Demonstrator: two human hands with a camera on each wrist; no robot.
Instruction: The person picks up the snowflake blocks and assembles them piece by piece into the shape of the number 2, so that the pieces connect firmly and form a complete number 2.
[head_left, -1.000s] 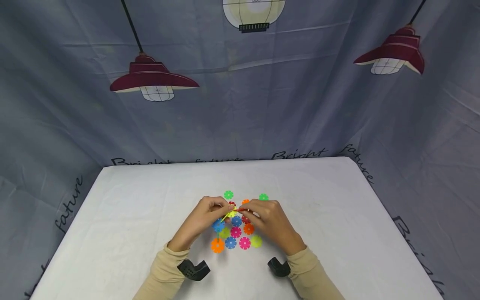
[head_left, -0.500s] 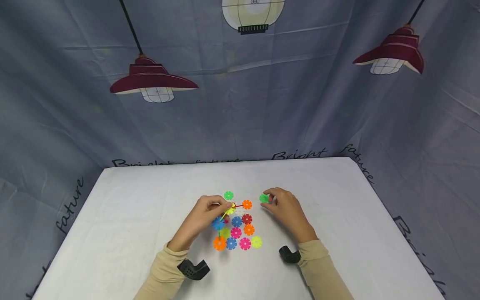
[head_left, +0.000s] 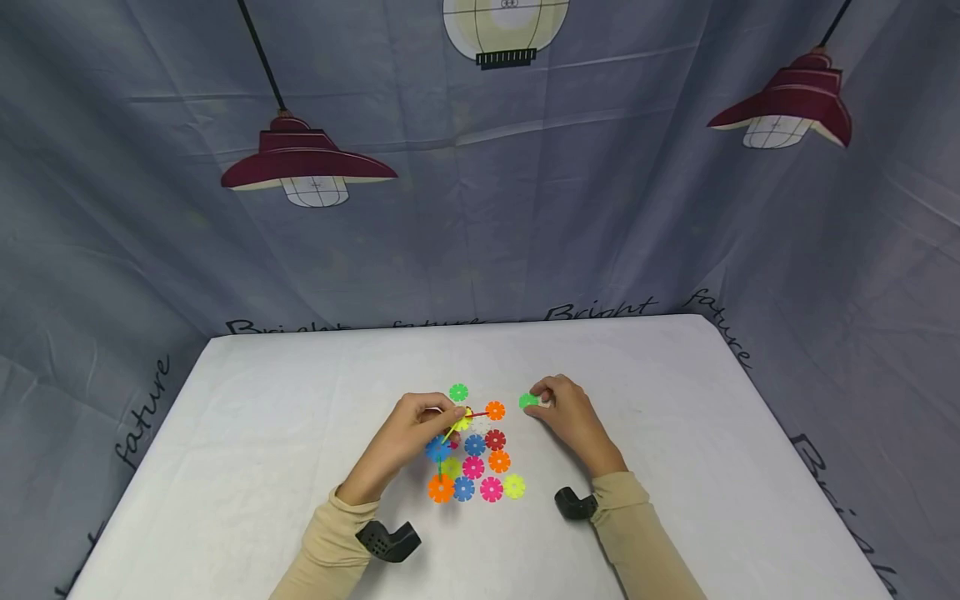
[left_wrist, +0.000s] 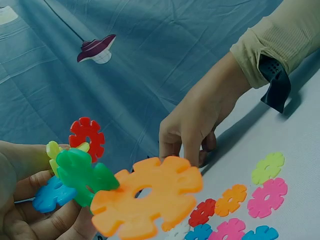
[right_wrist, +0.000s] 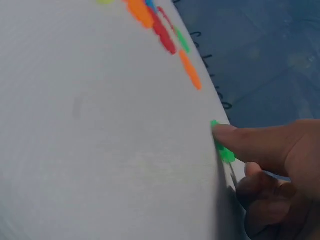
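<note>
My left hand (head_left: 408, 427) grips a joined chain of slotted plastic flower discs above the table. In the left wrist view the chain shows a large orange disc (left_wrist: 172, 180), a green disc (left_wrist: 75, 170), a blue disc (left_wrist: 52, 196), a yellow disc (left_wrist: 53, 152) and a red disc (left_wrist: 77, 129) at the far end. Farther right, my right hand (head_left: 576, 419) pinches a loose green disc (head_left: 528, 401) by its edge, low over the table. The right wrist view has the thumb lying along that disc, partly covering it.
Several loose discs lie between the hands on the white table (head_left: 247, 450): an orange one (head_left: 489, 407), a red one (head_left: 500, 443), a pink one (head_left: 478, 472) and a yellow-green one (head_left: 514, 481). Another green disc (head_left: 458, 386) lies beyond the left hand. A grey curtain (head_left: 480, 225) hangs behind.
My right hand has left the red disc of the chain, moved right and taken hold of the loose green disc. My left hand has stayed nearly still with the chain.
</note>
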